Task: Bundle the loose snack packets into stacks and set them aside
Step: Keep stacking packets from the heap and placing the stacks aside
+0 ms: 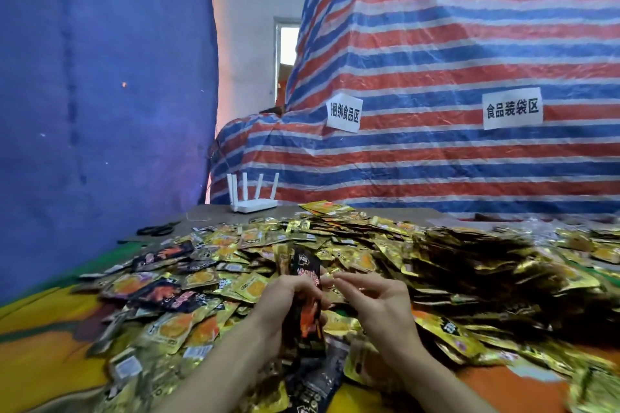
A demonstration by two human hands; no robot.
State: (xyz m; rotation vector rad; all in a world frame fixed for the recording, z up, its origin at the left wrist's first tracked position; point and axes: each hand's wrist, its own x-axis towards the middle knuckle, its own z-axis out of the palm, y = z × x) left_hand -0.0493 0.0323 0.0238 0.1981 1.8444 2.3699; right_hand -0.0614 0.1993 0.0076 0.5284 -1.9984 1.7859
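A wide heap of loose snack packets (335, 245), mostly gold with some black ones, covers the table in front of me. My left hand (285, 302) grips an upright stack of black packets (307, 282) with red print, held on edge above the heap. My right hand (375, 298) sits just right of the stack, fingers curled, its fingertips pinching at the stack's upper edge. Whether something thin lies between those fingertips is too blurred to tell.
A white router (255, 203) with several antennas stands at the table's far edge. Black scissors (156, 230) lie at the far left. Behind rises a red, white and blue striped tarp (436, 77) with two paper signs; a blue cloth (100, 77) hangs left.
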